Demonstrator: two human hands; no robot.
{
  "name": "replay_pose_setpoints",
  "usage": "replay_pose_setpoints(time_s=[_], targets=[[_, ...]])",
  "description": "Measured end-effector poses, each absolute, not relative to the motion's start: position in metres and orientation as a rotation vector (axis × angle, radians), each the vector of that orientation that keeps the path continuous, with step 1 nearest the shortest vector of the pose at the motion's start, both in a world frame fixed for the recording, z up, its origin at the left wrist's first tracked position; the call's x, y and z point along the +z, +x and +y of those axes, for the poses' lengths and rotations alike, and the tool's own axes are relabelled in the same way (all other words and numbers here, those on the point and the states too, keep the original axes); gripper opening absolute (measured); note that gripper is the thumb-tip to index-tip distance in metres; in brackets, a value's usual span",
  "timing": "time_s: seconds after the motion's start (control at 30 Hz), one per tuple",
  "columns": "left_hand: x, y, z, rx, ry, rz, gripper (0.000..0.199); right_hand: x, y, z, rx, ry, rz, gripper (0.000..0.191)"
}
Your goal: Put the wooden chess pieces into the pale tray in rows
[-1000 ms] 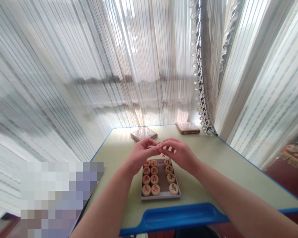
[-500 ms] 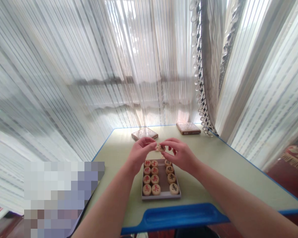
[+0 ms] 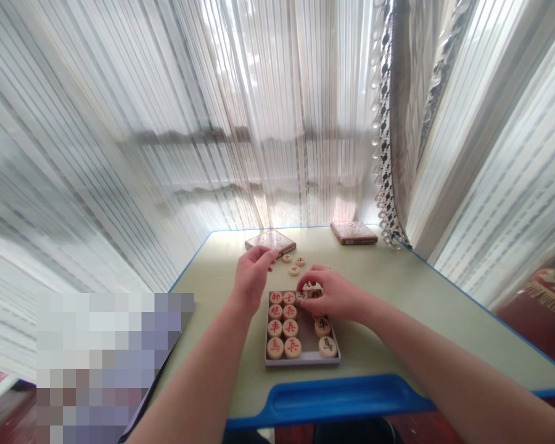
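An open box (image 3: 303,364) of round xiangqi pieces stands on the light green table. Two columns of red-marked pieces (image 3: 290,328) fill its left side, and black-marked pieces (image 3: 322,325) line its right. My right hand (image 3: 328,293) reaches over the box's far right part, thumb and fingers pinching a black-marked piece (image 3: 301,296) beside the red ones at the far edge. My left hand (image 3: 254,277) hovers left of the box's far corner, fingertips together; whatever may be between them is too small to make out.
Several loose pieces (image 3: 295,270) lie beyond the box. Behind them is a flat box (image 3: 268,239), and a similar one (image 3: 354,232) is at the back right. A blue tray (image 3: 342,398) forms the near table edge, with curtains (image 3: 259,123) behind.
My right hand has lowered the black-marked piece from above the loose pieces to the box's far row. My left hand has drawn away from it to the left and up.
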State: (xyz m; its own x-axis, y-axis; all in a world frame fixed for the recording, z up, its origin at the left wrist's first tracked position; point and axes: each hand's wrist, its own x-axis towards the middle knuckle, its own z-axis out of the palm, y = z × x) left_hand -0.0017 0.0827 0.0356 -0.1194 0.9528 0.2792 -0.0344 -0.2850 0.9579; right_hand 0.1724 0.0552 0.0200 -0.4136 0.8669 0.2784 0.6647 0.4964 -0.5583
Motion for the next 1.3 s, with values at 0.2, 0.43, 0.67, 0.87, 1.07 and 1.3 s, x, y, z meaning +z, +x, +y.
replay_pose_setpoints(time_s=[0.2, 0.43, 0.67, 0.87, 1.07, 1.3], targets=[[0.0390, 0.0012, 0.0809, 1.509, 1.302, 1.101, 0.020, 0.0201, 0.1725, 0.0545, 0.539, -1.226, -2.259, 0.019], [0.0406, 0.0033, 0.0784, 1.507, 1.295, 1.096, 0.020, 0.0212, 0.1726, 0.0555, 0.562, -1.262, -2.299, 0.013], [0.0395, 0.0044, 0.0787, 1.494, 1.325, 1.081, 0.019, 0.0214, 0.1703, 0.0536, 0.512, -1.291, -2.320, 0.015], [0.0374, 0.0040, 0.0801, 1.500, 1.341, 1.090, 0.020, 0.0254, 0.1700, 0.0535, 0.549, -1.288, -2.256, 0.016], [0.0351, 0.0051, 0.0809, 1.522, 1.344, 1.019, 0.017, 0.0241, 0.1683, 0.0521, 0.478, -1.244, -2.327, 0.014], [0.0335, 0.0014, 0.0844, 1.537, 1.362, 1.066, 0.017, 0.0252, 0.1705, 0.0549, 0.480, -1.208, -2.252, 0.019]])
